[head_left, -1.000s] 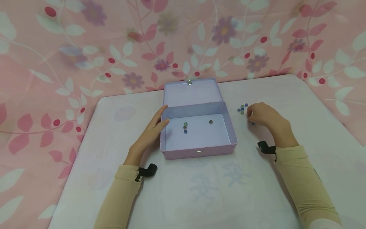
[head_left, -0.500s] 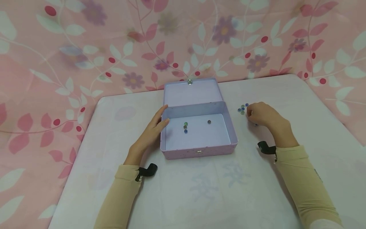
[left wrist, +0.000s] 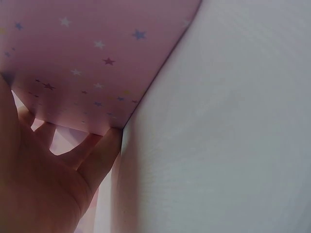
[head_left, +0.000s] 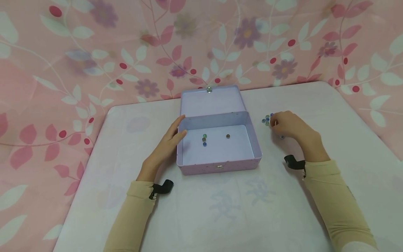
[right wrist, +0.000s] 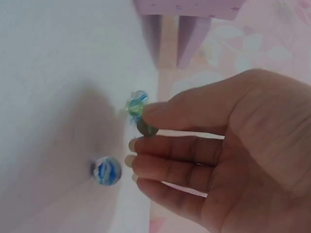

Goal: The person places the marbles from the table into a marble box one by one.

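My left hand (head_left: 168, 140) rests against the left side of an open lilac tin box (head_left: 219, 170), its thumb at the rim. In the left wrist view its fingers touch the box's star-printed wall (left wrist: 82, 63). To the right of the box, my right hand (head_left: 292, 126) pinches a dark green glass marble (right wrist: 147, 128) between thumb and forefinger, close over the table. A blue-and-white marble (right wrist: 107, 171) lies under the other fingers. Several blue and green marbles (head_left: 267, 119) cluster just left of the right hand. Inside the box, three marbles (head_left: 204, 140) form a short row, with a brown one (head_left: 228, 136) apart.
The box's lid (head_left: 211, 101) stands tilted back behind it, with a metal clasp (head_left: 209, 90) on its edge. A white cloth covers the table (head_left: 220, 217). Behind the table hangs a pink floral curtain (head_left: 126, 45).
The lone brown marble in the box has rolled a little left. The blue marble below my right hand has shifted slightly right. My right hand has moved very little; my left hand is still.
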Motion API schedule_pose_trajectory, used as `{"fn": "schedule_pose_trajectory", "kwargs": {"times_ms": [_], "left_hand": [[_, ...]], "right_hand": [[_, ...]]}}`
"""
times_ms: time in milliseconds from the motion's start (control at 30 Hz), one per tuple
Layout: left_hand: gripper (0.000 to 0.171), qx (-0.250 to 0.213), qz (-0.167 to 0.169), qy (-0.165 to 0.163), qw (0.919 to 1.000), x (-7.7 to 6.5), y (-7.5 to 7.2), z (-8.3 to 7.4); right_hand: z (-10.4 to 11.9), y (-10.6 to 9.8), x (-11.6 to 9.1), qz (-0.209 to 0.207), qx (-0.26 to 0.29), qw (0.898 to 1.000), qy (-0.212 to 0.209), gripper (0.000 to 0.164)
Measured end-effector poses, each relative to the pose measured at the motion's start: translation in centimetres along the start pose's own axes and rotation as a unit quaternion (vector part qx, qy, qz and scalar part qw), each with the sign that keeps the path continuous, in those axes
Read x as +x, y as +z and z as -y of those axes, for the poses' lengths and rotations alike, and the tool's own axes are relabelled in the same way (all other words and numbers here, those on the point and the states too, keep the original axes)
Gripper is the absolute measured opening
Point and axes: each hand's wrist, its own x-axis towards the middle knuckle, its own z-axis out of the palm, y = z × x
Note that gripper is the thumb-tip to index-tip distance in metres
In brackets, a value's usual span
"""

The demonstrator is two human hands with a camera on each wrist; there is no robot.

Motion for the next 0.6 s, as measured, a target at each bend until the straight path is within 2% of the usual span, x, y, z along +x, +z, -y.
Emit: {"fn": "schedule_pose_trajectory", "kwargs": {"times_ms": [133,300,467,600], "left_hand": [[0.058,0.004,-0.004,0.009,0.9999,0.0,0.0,0.1],[0.058,0.003,-0.005,0.009,0.9999,0.0,-0.1,0.1],[0.058,0.006,-0.001,0.007,1.0,0.1,-0.1,0.0],[0.06,-0.003,0.01,-0.01,0.9999,-0.6,-0.1,-1.9]], "right_hand": [[1.0,-0.5,-0.2,-0.011,0.019,1.0,-0.017,0.017],[3.3,-1.3,-1.0,-0.012,0.039,0.999,-0.029,0.021],[5.7,-1.6,-1.8,-0.048,0.033,0.996,-0.072,0.018],[7.4,-1.5,-2.3,-0.073,0.022,0.992,-0.098,0.017]]}}
